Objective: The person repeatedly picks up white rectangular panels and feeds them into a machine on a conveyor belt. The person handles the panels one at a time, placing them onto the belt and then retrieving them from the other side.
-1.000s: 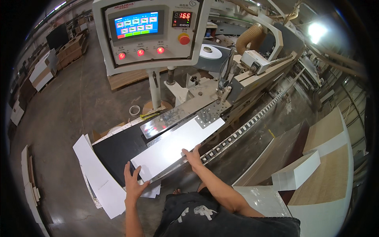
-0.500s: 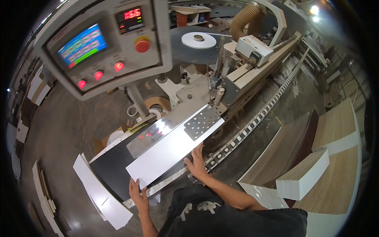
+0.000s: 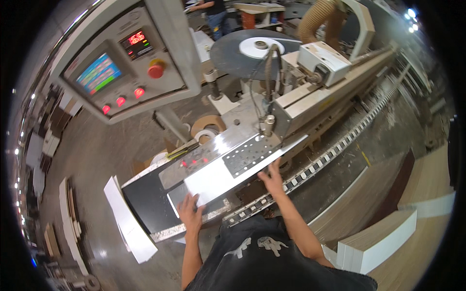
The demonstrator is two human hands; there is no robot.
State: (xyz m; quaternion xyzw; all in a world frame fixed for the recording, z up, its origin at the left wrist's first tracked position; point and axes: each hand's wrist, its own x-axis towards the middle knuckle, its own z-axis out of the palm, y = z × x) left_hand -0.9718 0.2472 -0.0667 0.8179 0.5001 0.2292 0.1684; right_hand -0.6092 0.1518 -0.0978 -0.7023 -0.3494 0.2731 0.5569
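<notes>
- While the white panel (image 3: 228, 172) lay flat on the machine's infeed table (image 3: 145, 203), both hands rested on it; every place below is given relative to that panel.
- Far left of the panel, a stack of white boards (image 3: 128, 223) leaned against the table's end.
- Above and left of the panel, a grey control box (image 3: 121, 63) carried a lit colour screen (image 3: 98, 73), a red numeric readout (image 3: 136, 38), a large red stop knob (image 3: 155, 71) and three small red lamps.
- At the panel's near-left end, the left hand (image 3: 190, 213) lay open and flat, fingers spread, pressing on the surface without gripping.
- Just behind the panel, a perforated metal plate (image 3: 250, 154) sat on the machine bed.
- At the panel's near edge toward the right, the right hand (image 3: 272, 177) was open, fingertips touching the edge, nothing grasped.
- Just in front of the panel, a feed track of pale blocks (image 3: 310, 169) ran away to the upper right.
- Behind and right of the panel, the machine housing (image 3: 323, 58) met a tan ribbed hose (image 3: 315, 17).
- Far right and below the panel, a stack of white-edged boards (image 3: 378, 242) stood well apart.
</notes>
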